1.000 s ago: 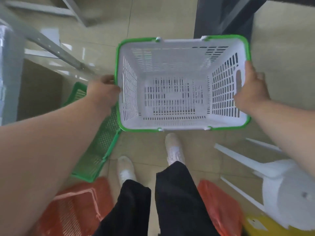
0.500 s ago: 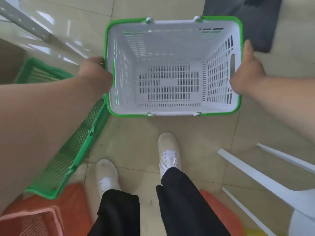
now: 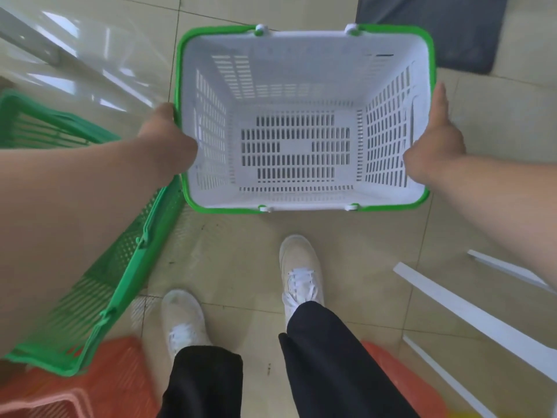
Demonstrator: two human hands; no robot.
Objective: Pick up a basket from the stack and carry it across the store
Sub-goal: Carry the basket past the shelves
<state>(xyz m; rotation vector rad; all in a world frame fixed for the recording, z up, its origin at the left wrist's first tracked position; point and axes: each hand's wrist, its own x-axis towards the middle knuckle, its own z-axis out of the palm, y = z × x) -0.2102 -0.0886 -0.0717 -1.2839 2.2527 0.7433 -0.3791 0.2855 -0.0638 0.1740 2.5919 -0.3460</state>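
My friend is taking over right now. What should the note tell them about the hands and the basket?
Left hand: gripping the left end of the white basket.
Right hand: gripping the right end.
The basket is empty and held level above the tiled floor, ahead of the feet.
A green basket and an orange basket stay on the floor to the left.
Done: basket picked up.
Left: carry it across the store. Mind the white chair legs on the right.
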